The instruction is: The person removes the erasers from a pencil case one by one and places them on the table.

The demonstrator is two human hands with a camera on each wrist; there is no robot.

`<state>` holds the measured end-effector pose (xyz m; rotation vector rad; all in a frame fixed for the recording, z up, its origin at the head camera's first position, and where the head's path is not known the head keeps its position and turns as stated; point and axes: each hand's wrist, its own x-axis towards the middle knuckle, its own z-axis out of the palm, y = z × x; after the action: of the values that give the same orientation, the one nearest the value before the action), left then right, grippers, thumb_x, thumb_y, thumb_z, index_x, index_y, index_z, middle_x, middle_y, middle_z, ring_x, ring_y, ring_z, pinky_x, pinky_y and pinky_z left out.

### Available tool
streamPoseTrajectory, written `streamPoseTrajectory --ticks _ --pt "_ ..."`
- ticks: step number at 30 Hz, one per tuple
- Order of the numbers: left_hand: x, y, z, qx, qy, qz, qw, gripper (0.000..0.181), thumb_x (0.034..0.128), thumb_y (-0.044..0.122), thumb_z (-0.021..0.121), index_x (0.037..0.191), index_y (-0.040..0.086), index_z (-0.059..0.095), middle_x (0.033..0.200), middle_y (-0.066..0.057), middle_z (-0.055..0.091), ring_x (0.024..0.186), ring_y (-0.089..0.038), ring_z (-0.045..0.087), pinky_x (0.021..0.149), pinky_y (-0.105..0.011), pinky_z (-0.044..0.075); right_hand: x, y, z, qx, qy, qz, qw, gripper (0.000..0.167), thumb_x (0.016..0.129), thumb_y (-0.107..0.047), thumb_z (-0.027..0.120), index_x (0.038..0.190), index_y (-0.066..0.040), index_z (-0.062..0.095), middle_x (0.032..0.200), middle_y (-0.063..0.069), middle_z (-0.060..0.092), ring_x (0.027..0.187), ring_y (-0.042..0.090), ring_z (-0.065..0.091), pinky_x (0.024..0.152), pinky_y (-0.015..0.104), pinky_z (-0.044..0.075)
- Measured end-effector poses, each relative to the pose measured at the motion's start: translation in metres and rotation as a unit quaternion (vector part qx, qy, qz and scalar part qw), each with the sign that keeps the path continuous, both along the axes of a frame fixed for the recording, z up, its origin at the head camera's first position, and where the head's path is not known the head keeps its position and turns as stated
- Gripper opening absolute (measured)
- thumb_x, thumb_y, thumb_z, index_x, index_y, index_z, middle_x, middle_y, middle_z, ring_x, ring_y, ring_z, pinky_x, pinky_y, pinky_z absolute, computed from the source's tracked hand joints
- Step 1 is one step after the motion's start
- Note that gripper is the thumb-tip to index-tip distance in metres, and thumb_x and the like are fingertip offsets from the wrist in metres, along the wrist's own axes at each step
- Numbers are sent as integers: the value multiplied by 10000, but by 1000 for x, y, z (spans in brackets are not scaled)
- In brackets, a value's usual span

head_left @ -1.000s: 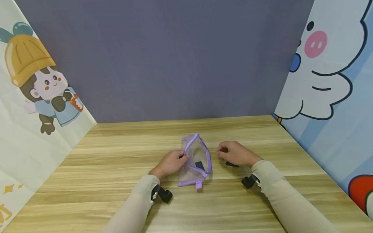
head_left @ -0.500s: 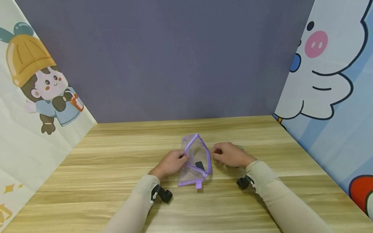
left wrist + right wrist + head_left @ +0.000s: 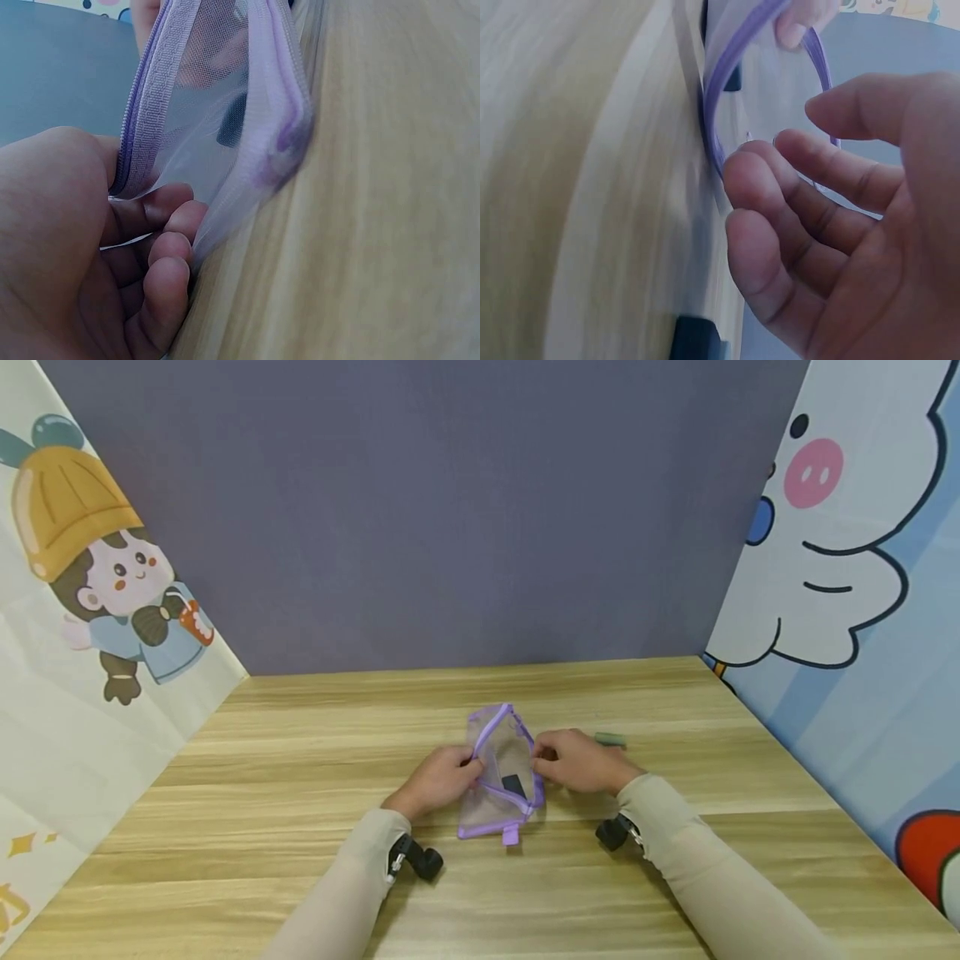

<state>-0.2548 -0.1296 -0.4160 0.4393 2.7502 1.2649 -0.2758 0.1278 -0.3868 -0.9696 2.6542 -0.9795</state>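
Observation:
A see-through mesh pouch with purple zip edges lies on the table with its mouth spread apart. My left hand pinches the zip edge on its left side; in the left wrist view the thumb and fingers grip the mesh. A small dark object shows inside the pouch. My right hand is at the pouch's right zip edge. Its fingers are loosely bent, with thumb and forefinger apart and nothing visible between them. Whether the fingertips touch the edge, I cannot tell.
A small green object lies just behind the right hand. In the right wrist view a dark object shows on the table below the fingers. A grey-purple panel stands along the back, with cartoon-printed sheets on both sides.
My right hand has moved left to the pouch's right edge, uncovering the green object. A dark object seen beneath that hand earlier is now hidden in the head view. The left hand stays put.

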Motion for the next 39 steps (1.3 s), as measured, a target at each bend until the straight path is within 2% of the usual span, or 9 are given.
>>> streamPoseTrajectory --ticks 8,14,23,31,39 --pt "2 1 3 35 -68 -3 10000 281 1016 271 541 786 138 630 720 15 637 565 -131 494 503 -290 410 2 -6 -4 107 -131 195 9997 82 988 -186 629 965 -122 676 795 -29 661 668 108 594 603 311 506" --pt "2 0 4 58 -74 -34 9999 272 1015 263 539 791 138 631 727 15 639 569 -129 494 506 -286 413 2 -8 -1 137 -113 215 9996 53 980 -191 641 974 -156 681 821 -44 676 700 100 606 642 315 513" --pt "0 0 2 20 4 -95 10000 275 1013 258 542 784 136 631 715 15 634 567 -126 504 501 -284 420 2 -13 -2 24 -254 346 9991 105 968 -132 627 1047 -86 679 846 -51 678 720 115 644 664 306 538" --pt "-1 -1 0 85 29 -99 9999 279 1013 253 543 775 132 626 712 16 634 563 -126 497 496 -289 413 6 -16 -3 31 -376 370 9986 141 960 -156 654 1081 -86 678 851 -70 678 737 107 643 667 315 534" --pt "-1 0 1 57 73 -90 9999 275 1006 251 543 768 136 619 707 22 632 558 -121 490 491 -285 401 6 -18 -3 126 -442 405 9981 295 948 -161 681 1203 -15 653 840 -54 667 725 102 626 662 307 520"
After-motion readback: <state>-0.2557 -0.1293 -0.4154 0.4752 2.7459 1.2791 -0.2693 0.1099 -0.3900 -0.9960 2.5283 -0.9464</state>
